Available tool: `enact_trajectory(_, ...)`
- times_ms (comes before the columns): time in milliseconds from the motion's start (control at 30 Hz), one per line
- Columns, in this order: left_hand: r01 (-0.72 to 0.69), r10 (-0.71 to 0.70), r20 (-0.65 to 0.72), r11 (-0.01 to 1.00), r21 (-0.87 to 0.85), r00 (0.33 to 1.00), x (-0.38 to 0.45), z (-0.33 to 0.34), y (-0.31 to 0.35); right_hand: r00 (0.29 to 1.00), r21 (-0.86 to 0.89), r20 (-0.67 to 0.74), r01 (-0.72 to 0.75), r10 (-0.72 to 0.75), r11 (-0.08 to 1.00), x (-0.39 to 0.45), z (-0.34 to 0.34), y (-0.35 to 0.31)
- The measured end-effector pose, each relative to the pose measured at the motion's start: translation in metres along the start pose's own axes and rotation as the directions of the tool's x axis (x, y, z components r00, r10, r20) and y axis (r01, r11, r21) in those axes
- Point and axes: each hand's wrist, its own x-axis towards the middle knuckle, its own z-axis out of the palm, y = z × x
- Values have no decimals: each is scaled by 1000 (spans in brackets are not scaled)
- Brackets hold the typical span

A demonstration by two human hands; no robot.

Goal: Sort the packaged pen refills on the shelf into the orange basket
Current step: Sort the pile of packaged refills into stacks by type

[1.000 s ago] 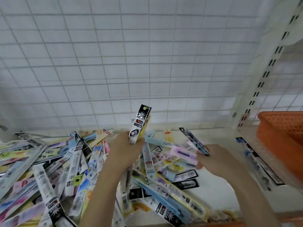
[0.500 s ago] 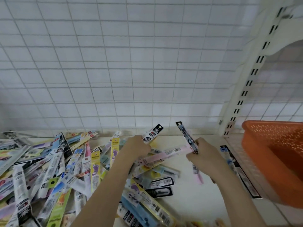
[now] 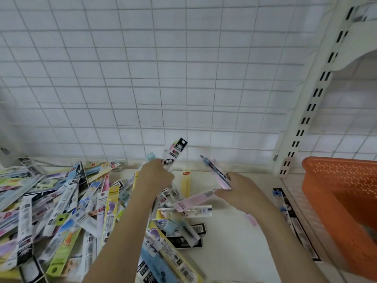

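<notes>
Light, flat, slippery packets (image 3: pixel 61 211) are heaped on the shelf (image 3: pixel 234 252) beside the orange basket (image 3: pixel 336 193), several being clamped by the left hand (image 3: pixel 155 176) and right hand (image 3: pixel 242 190); mid-length pinching is judged best.

White wire grid panel (image 3: pixel 142 78) ran across the back, small rectangular cells, standing upright behind the shelf's rear edge. White slotted upright (image 3: pixel 318 94) stood at right, paired black slots down its face, leaning in the wide-angle view. A curved white bracket (image 3: pixel 346 58) branched off it near the top right. More grid mesh showed behind the upright on the far right. A blurred grey shape (image 3: pixel 8 156) sat at the left edge, unidentifiable.
</notes>
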Motion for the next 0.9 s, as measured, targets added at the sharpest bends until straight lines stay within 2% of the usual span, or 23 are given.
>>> enact_trajectory(100,-57,35,-181,992,-116,983,-7,-15,-2,996,-23,70,63,-61,998,11,9,-8)
enact_trajectory(167,-96,29,-290,971,-220,957,-14,-23,-6,988,-105,114,115,-103,988,20,18,-11)
enact_trajectory(267,-165,28,-387,930,-327,922,-25,-31,-15,976,-202,174,165,-130,965,29,29,-14)
enact_trajectory(400,-194,29,-385,896,-399,923,-43,-39,-26,954,-283,273,205,-127,937,33,41,-18)
enact_trajectory(533,-212,23,-371,852,-479,929,-54,-39,-33,951,-313,268,238,-155,920,37,46,-17)
enact_trajectory(633,-214,4,-374,825,-523,928,-62,-35,-30,971,-219,165,207,-172,954,34,37,-15)
enact_trajectory(733,-273,64,-360,775,-570,931,-73,-29,-17,981,-100,-46,182,-187,978,29,17,-13)
enact_trajectory(833,-286,54,-391,773,-566,919,-81,-17,3,937,-60,-227,257,-264,964,21,0,-7)
enact_trajectory(900,-293,31,-406,743,-602,914,-85,-3,19,899,49,-325,327,-294,944,14,-4,1)
